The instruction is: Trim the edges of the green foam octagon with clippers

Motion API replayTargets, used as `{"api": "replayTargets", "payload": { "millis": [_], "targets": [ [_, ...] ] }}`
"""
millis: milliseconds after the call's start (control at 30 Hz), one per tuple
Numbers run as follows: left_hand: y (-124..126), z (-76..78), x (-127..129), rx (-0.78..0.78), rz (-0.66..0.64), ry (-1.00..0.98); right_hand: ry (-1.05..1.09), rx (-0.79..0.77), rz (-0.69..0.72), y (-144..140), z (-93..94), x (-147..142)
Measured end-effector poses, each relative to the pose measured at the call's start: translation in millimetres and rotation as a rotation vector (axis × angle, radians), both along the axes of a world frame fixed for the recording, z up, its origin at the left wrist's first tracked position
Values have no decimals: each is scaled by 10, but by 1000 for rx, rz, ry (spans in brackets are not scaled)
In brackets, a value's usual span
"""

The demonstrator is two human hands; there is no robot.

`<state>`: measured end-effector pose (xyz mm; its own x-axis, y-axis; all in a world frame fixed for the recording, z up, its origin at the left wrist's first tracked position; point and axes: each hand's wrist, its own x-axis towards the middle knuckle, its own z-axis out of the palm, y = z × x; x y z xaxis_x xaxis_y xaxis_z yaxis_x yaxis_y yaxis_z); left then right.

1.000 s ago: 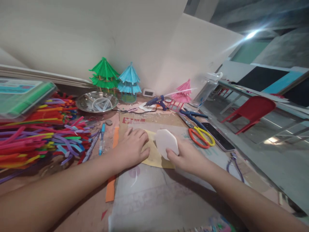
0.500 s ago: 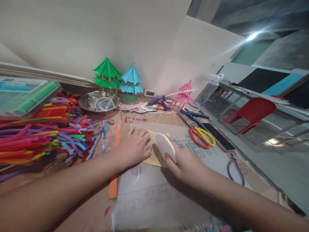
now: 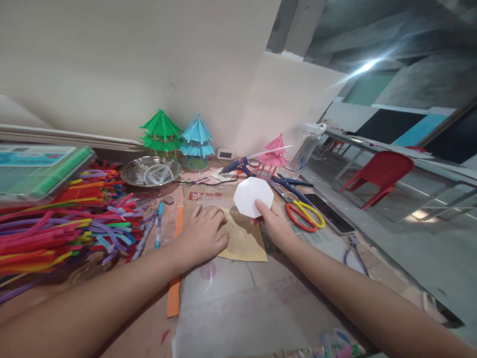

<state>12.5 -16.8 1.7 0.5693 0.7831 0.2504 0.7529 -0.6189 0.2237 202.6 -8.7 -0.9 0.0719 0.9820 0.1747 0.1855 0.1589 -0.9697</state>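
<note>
Left hand: the left hand (image 3: 201,236) lies palm-down with fingers loosely curled on the left part of a tan paper sheet (image 3: 244,241), pressing it flat; it grips nothing.
Right hand: the right hand (image 3: 275,226) pinches a white octagon cutout (image 3: 253,196) by its lower edge between thumb and fingers, holding it raised with its face toward the camera.
White octagon: up off the table, at about 1 o'clock from the tan sheet, just above the right hand's fingertips.
Tan sheet: flat on a worn grey board (image 3: 238,298), between the two hands.
At 3 o'clock of the octagon: scissors with red and yellow handles (image 3: 303,215), with a dark phone (image 3: 330,214) just beside them.
At 12 o'clock: a blue glue gun (image 3: 236,165), and pink (image 3: 272,154), blue (image 3: 197,139) and green (image 3: 161,132) paper pagodas by the wall.
At 9 to 10 o'clock: a heap of coloured pipe cleaners (image 3: 63,214), a steel bowl (image 3: 151,171), a blue pen (image 3: 158,223).
By the left wrist: an orange strip (image 3: 174,293).
</note>
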Motion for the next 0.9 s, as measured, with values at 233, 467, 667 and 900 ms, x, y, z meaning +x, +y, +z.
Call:
{"api": "replayTargets", "payload": {
  "millis": [233, 467, 667, 900],
  "targets": [
    [16, -19, 4, -24, -2, -26, -137, 107, -64, -41, -50, 8],
    [21, -19, 13, -22, 1, -12, -554, 258, -124, -61, -41, 36],
    [19, -23, 10, -8, -9, -36, -648, 238, -39, -90, -22, 21],
    [23, -40, 5, 19, -18, -11, -832, 156, -11, -108, 15, 32]
  ]
}}
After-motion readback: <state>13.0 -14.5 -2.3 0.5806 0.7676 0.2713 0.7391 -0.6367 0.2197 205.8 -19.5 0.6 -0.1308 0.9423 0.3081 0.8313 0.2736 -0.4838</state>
